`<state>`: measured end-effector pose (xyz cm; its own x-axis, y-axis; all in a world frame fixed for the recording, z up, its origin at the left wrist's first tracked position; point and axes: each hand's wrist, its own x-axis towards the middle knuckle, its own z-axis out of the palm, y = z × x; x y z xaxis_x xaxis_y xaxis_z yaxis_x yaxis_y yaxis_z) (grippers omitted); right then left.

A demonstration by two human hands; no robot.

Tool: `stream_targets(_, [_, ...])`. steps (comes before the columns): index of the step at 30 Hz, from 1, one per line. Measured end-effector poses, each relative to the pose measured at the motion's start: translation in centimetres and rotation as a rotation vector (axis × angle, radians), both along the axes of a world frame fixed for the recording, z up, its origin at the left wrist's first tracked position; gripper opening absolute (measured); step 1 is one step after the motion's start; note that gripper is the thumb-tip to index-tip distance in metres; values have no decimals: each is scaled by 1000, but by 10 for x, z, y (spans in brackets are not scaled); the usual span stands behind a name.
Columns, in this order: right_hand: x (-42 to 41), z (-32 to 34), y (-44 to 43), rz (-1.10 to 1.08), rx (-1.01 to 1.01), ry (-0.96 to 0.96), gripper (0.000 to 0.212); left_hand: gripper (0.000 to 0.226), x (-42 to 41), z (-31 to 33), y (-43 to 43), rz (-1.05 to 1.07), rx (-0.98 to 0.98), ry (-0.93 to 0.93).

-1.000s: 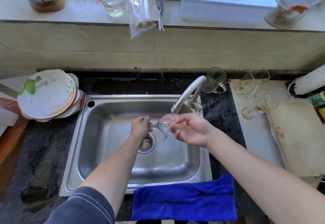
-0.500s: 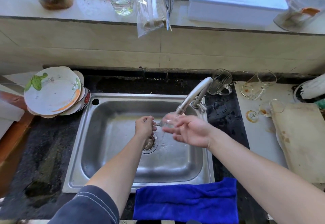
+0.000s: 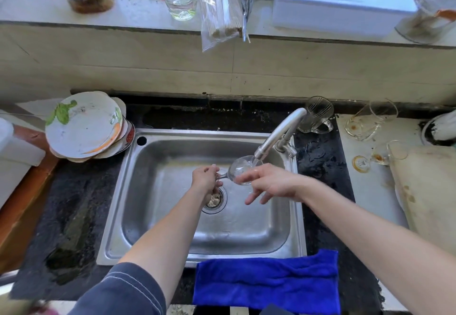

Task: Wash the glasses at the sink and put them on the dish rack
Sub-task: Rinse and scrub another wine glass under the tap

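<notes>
Left hand (image 3: 206,178) pinches stem, glass (image 3: 240,170) bowl just right of grip, now tipped up under tap (image 3: 278,134). Right hand (image 3: 271,186) slid lower, fingers spread, tips brushing bowl. Rinse on; rack later.

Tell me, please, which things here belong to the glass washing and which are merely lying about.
Job: wine glass, gripped at the stem by the left hand, right hand touching its bowl; tap; sink; stained tumbler; stained stemmed glass.
Lying about: plate stack; blue cloth; cutting board; plastic bag.
</notes>
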<state>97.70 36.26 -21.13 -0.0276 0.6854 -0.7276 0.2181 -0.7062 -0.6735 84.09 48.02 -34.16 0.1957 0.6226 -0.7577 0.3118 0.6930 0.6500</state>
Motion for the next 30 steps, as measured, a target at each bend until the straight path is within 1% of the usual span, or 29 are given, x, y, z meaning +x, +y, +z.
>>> stream_targets(2, [-9, -13, 0, 89, 70, -92, 57, 18, 0, -1, 0, 9, -39, -18])
stream_targets(5, [9, -23, -8, 191, 103, -224, 50, 20, -12, -5, 6, 23, -54, -2])
stream_targets(7, [15, -26, -11, 228, 153, -381, 50, 20, -11, -6, 5, 13, -66, 7])
stream_targets(9, [1, -30, -10, 235, 202, -442, 52, 20, -6, -5, 2, -16, -101, -15])
stream_targets(11, [-8, -33, -9, 239, 222, -389, 49, 21, -7, -6, 2, -51, -118, -15])
stream_targets(13, [1, -27, -11, 195, 152, -296, 41, 22, -12, -4, 4, -64, -122, -14])
stream_targets(14, [7, -24, -11, 174, 137, -303, 41, 22, -13, -3, 3, -70, -123, -15])
stream_targets(15, [10, -24, -11, 170, 157, -356, 44, 23, -12, -1, 1, -84, -130, -18])
stream_targets(17, [2, -24, -8, 210, 196, -443, 51, 23, -7, 4, -4, -115, -161, -28])
stream_targets(18, [-5, -24, -7, 234, 208, -440, 51, 21, -7, 4, -5, -129, -182, -36])
stream_targets(19, [-9, -23, -7, 241, 210, -398, 46, 19, -8, 4, -6, -142, -203, -46])
stream_targets(21, [-7, -20, -9, 233, 171, -285, 31, 18, -13, 4, -6, -156, -241, -56])
stream_targets(22, [-3, -19, -10, 224, 180, -296, 24, 18, -15, 5, -7, -161, -257, -66])
stream_targets(24, [4, -22, -13, 147, 268, -426, 10, 17, -14, 10, -12, -177, -298, -92])
stream_targets(25, [4, -23, -13, 94, 298, -449, 7, 13, -13, 13, -15, -196, -317, -108])
stream_targets(27, [2, -24, -11, -32, 312, -392, 17, 6, -15, 14, -18, -232, -343, -153])
stream_targets(29, [1, -20, -8, -198, 288, -354, 30, 12, -16, 18, -23, -248, -345, -199])
stream_targets(30, [3, -19, -5, -274, 274, -384, 35, 13, -15, 21, -26, -265, -338, -209])
